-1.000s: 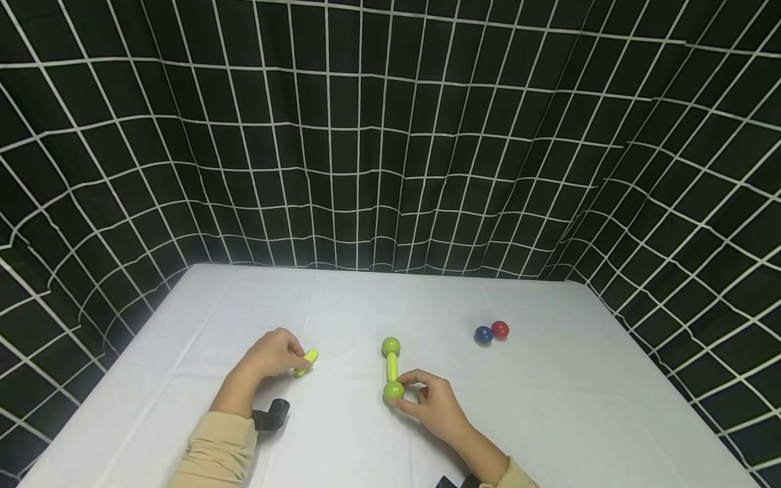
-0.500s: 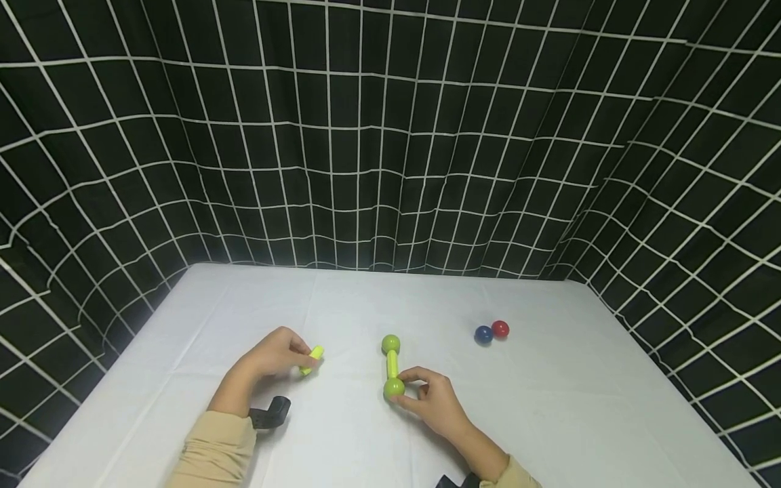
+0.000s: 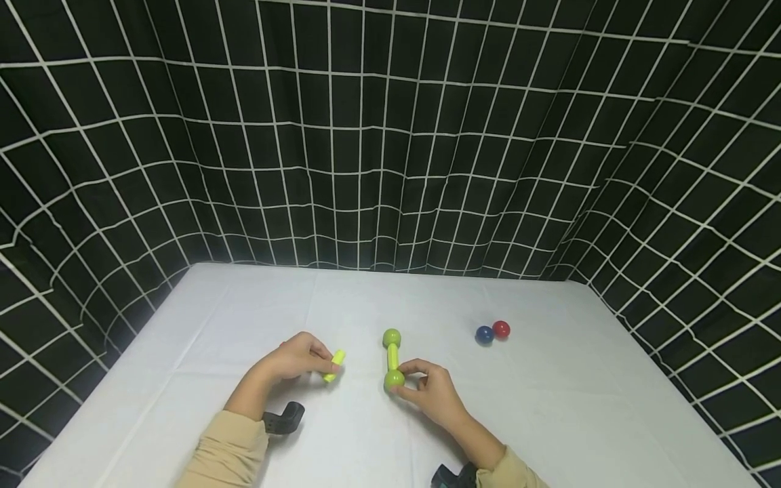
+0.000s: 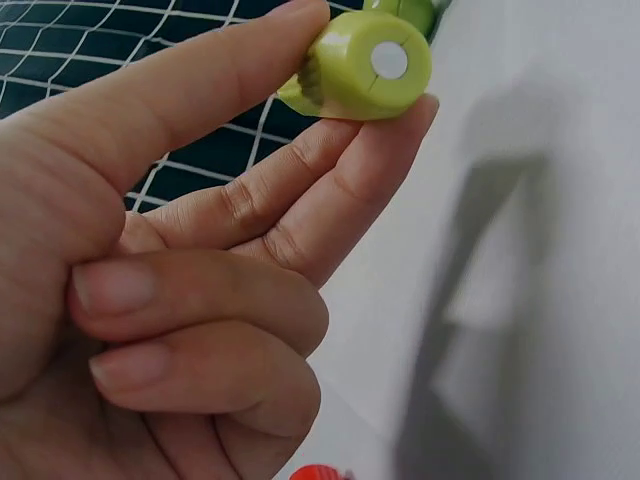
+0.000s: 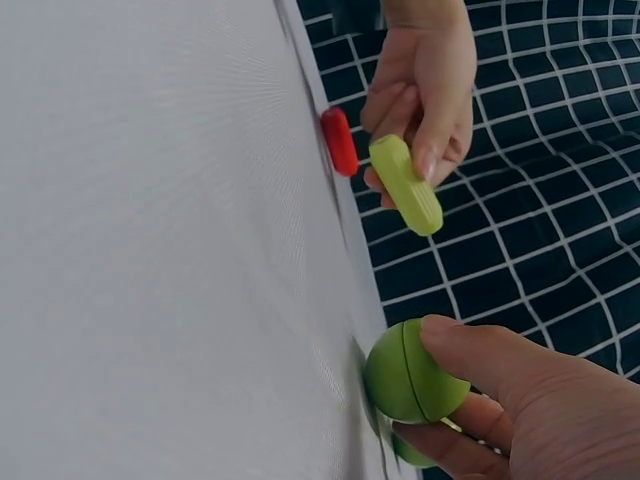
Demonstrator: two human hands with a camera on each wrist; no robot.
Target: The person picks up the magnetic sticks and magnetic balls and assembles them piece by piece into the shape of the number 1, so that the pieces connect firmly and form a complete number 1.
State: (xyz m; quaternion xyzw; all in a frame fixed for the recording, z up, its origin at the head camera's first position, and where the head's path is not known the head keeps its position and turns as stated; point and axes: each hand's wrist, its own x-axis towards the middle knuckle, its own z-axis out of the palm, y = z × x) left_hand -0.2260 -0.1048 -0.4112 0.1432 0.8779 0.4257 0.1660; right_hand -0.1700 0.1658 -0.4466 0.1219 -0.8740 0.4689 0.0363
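Observation:
My left hand (image 3: 302,358) pinches a short yellow-green rod (image 3: 334,366) between thumb and fingers. The left wrist view shows the rod's end (image 4: 388,60) with a white disc in it, and that hand's other fingers curled into the palm. To the right, another yellow-green rod (image 3: 393,357) joins two green balls, a far ball (image 3: 392,337) and a near ball (image 3: 394,380). With thumb and fingers my right hand (image 3: 434,398) grips the near ball, as the right wrist view also shows on the green ball (image 5: 405,375). A gap separates the held rod from the joined piece.
A blue ball (image 3: 485,335) and a red ball (image 3: 501,329) sit together at the right rear of the white table (image 3: 549,407). Beyond the left hand lies a red rod (image 5: 340,141), mostly hidden in the head view. A dark gridded curtain (image 3: 366,135) surrounds the table.
My left hand has moved right with the rod, toward the joined piece. My right hand and the joined piece have shifted slightly away from me. The blue and red balls stay put.

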